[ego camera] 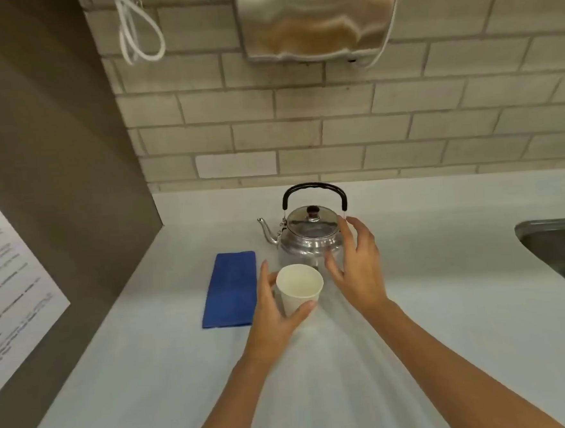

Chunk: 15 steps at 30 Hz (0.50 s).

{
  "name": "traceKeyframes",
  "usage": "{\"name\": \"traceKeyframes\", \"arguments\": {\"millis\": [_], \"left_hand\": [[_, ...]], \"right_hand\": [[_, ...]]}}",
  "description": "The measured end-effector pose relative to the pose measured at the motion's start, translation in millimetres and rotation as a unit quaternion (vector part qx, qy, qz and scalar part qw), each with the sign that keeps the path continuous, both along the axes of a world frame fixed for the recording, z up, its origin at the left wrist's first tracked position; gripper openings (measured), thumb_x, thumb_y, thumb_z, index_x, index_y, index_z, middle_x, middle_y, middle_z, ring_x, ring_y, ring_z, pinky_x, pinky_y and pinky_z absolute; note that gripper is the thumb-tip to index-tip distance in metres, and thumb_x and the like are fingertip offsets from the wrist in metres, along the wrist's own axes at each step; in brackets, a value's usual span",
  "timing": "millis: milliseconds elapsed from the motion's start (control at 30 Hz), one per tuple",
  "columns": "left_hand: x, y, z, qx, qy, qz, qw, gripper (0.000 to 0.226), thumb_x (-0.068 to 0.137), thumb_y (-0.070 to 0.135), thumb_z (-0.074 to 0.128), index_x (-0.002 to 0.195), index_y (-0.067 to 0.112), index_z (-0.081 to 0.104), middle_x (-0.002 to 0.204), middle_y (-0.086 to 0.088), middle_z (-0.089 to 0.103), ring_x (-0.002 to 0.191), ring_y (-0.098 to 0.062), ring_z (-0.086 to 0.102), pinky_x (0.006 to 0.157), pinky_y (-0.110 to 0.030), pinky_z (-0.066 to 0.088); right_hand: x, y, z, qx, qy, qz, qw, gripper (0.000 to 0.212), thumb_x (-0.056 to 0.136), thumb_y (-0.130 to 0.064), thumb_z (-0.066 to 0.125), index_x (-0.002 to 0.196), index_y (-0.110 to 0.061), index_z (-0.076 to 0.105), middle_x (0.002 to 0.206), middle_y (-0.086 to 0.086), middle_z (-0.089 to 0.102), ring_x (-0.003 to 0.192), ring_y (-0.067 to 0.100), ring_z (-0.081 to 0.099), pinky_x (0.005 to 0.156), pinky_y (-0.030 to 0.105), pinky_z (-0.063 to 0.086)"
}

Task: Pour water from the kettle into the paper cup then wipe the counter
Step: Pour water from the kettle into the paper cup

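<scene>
A steel kettle (309,232) with a black arched handle stands on the white counter (431,303), spout pointing left. Just in front of it is a white paper cup (299,288), upright and looking empty. My left hand (274,311) wraps the cup from the left, thumb and fingers on its sides. My right hand (358,268) hovers open at the kettle's right side, fingers spread, fingertips near the handle's base. A folded blue cloth (231,289) lies flat left of the cup.
A brown side panel (56,196) with a printed sheet walls the left. A steel sink (564,251) cuts into the counter at the right edge. A metal dispenser (317,17) and a white cord hang on the brick wall.
</scene>
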State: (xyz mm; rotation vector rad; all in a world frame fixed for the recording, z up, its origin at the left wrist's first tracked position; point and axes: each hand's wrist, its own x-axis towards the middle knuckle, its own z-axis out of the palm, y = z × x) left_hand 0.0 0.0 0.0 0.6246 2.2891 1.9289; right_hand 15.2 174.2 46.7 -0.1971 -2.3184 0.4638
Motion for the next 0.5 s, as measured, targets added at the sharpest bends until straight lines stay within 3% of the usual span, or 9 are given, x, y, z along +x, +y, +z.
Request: {"name": "traceKeyframes", "arguments": {"millis": [100, 200, 300, 400, 500], "left_hand": [[4.9, 7.2, -4.2, -0.006, -0.033, -0.01, 0.999, 0.117, 0.049, 0.06, 0.081, 0.131, 0.062, -0.002, 0.133, 0.037, 0.025, 0.13, -0.005, 0.033, 0.102, -0.028, 0.033], [3.8, 13.9, -11.5, -0.027, -0.023, 0.006, 0.999, 0.114, 0.057, 0.045, 0.083, 0.133, 0.059, -0.001, 0.145, 0.019, 0.026, 0.13, -0.008, 0.033, 0.104, -0.029, 0.034], [2.0, 17.9, -17.0, -0.04, -0.026, 0.017, 0.999, 0.107, 0.062, 0.038, 0.082, 0.138, 0.047, 0.007, 0.141, 0.01, 0.035, 0.126, -0.009, 0.039, 0.103, -0.029, 0.037], [0.8, 20.1, -21.4, -0.069, -0.027, 0.032, 0.997, 0.092, 0.065, 0.038, 0.081, 0.136, 0.034, 0.022, 0.129, 0.008, 0.046, 0.12, -0.012, 0.046, 0.099, -0.026, 0.04], [-0.2, 20.2, -23.7, -0.084, -0.032, 0.035, 0.995, 0.08, 0.066, 0.04, 0.079, 0.128, 0.033, 0.03, 0.124, 0.008, 0.051, 0.115, -0.011, 0.049, 0.096, -0.024, 0.042]], "right_hand": [[-11.7, 4.4, 2.9, -0.019, -0.011, -0.007, 1.0, 0.067, 0.083, -0.025, 0.062, 0.139, -0.009, 0.03, 0.139, 0.024, 0.038, 0.127, 0.04, 0.038, 0.1, 0.054, 0.039], [-38.5, 11.6, 19.5, -0.009, -0.023, -0.005, 1.0, 0.066, 0.086, -0.03, 0.058, 0.141, -0.011, 0.028, 0.142, 0.022, 0.034, 0.131, 0.039, 0.033, 0.104, 0.054, 0.033], [-72.9, 20.3, 46.5, 0.022, -0.041, 0.002, 0.999, 0.059, 0.089, -0.037, 0.052, 0.14, -0.017, 0.03, 0.141, 0.018, 0.037, 0.128, 0.034, 0.035, 0.104, 0.054, 0.033], [-103.7, 28.1, 69.1, 0.055, -0.11, 0.036, 0.992, 0.051, 0.092, -0.042, 0.046, 0.138, -0.023, 0.035, 0.129, 0.015, 0.05, 0.115, 0.033, 0.047, 0.093, 0.05, 0.041], [-124.4, 39.5, 80.2, 0.053, -0.195, 0.082, 0.976, 0.04, 0.092, -0.044, 0.044, 0.129, -0.029, 0.048, 0.112, 0.015, 0.061, 0.107, 0.032, 0.055, 0.083, 0.042, 0.046]]}}
